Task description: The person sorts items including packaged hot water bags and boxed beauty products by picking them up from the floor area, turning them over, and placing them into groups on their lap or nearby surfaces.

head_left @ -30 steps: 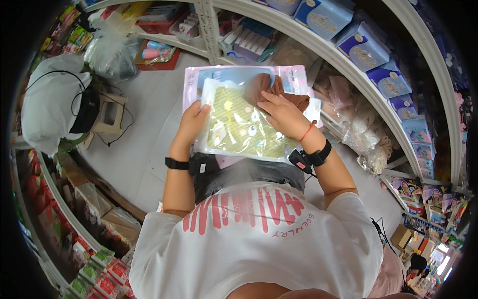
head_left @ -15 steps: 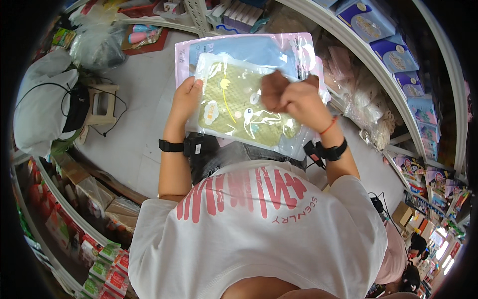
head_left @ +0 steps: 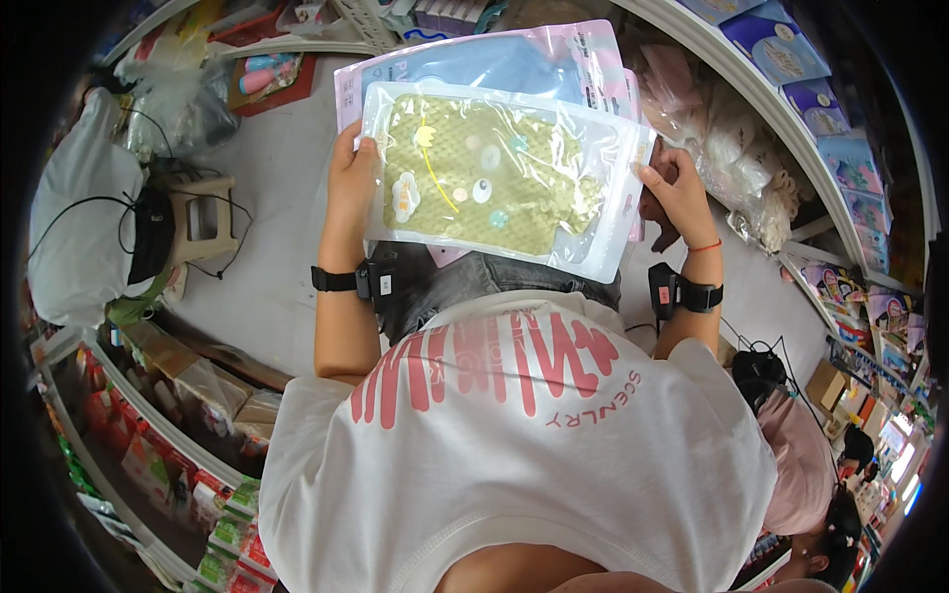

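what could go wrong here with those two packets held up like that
The clear packet with the green item lies loose over the pink-edged packet; the left hand and right hand pinch only the side edges, so one might slide out. The white stool with cables stands close, a possible trip.

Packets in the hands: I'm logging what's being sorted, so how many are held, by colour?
Green-filled clear packet: 1, gripped by the left hand and the right hand
Blue packet with pink edge, behind it: 1
More behind these cannot be told.
Total: 2
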`<action>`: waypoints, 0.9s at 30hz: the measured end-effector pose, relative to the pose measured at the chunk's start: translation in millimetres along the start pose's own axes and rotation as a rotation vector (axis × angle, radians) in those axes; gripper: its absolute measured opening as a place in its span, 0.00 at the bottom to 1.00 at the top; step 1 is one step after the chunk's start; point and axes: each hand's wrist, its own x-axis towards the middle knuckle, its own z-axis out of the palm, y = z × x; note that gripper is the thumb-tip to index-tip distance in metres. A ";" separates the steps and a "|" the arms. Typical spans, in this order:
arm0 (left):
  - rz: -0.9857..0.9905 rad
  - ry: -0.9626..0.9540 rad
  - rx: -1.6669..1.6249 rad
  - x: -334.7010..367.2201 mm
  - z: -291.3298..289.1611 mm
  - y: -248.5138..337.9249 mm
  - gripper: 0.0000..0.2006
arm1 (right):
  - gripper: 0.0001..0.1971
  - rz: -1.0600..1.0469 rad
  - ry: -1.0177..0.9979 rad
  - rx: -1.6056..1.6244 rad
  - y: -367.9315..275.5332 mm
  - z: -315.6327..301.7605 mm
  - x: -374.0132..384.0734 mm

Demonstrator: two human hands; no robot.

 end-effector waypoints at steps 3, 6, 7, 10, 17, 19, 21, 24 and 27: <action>0.176 -0.070 0.130 -12.3 1.7 10.8 0.19 | 0.12 0.187 -0.001 -0.038 -57.7 12.0 -4.6; 0.468 -0.210 0.437 -19.1 -7.3 15.0 0.19 | 0.09 0.175 0.079 0.075 -53.4 11.3 -2.5; 0.404 -0.265 0.453 -19.8 -12.5 18.5 0.18 | 0.09 0.231 0.077 0.124 -58.9 12.5 -0.6; 0.106 -0.391 0.367 -23.8 -23.4 32.5 0.17 | 0.06 -0.057 0.162 0.196 1.6 -1.6 22.0; 0.068 -0.469 0.335 -31.2 -25.7 27.9 0.21 | 0.05 0.176 0.098 0.849 -34.7 8.9 29.3; 0.075 -0.489 0.320 -29.6 -26.0 20.4 0.22 | 0.05 0.226 0.082 0.889 -49.1 11.2 26.9; 0.137 -0.453 0.334 -28.1 -28.3 15.2 0.20 | 0.06 0.254 0.048 0.920 -49.3 13.6 27.2; 0.068 -0.433 0.129 -30.1 -22.2 19.3 0.14 | 0.06 0.246 0.076 0.905 -50.9 13.5 25.7; 0.021 -0.339 0.148 -25.1 -18.6 19.6 0.09 | 0.07 0.228 -0.008 0.911 -46.2 6.1 24.6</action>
